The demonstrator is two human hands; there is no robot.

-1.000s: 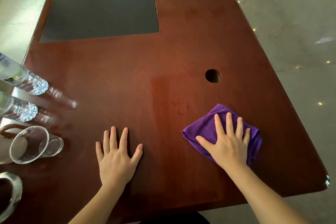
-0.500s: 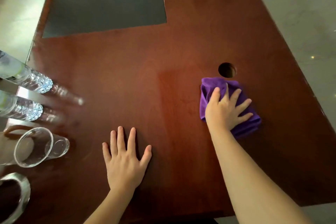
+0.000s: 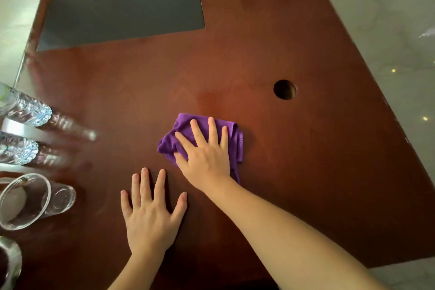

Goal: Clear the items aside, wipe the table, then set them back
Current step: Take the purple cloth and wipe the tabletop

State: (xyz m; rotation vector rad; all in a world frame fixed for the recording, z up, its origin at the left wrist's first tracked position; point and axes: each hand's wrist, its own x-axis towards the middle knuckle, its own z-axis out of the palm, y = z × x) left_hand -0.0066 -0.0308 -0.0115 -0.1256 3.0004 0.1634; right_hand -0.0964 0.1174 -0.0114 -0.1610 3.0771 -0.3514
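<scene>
The right hand point(image 3: 207, 155), fingers spread straight, presses a crumpled purple cloth point(image 3: 231, 139) at mid-frame on the reddish-brown table point(image 3: 317, 172). The left hand point(image 3: 150, 214) lies flat, holding nothing, just below-left. Bottles point(image 3: 26, 110) and a clear cup point(image 3: 30, 200) stand at left edge.

Right hand point(image 3: 207, 155) lay palm-down, fingers spread and straight, pressing the purple cloth point(image 3: 233, 134). Left hand point(image 3: 150, 214) rested flat, fingers splayed, just below-left of that cloth, forearm trailing back.

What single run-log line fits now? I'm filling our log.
phase: wiping | right hand: pressing purple microfibre cloth | left hand: flat on brown wooden table
</scene>
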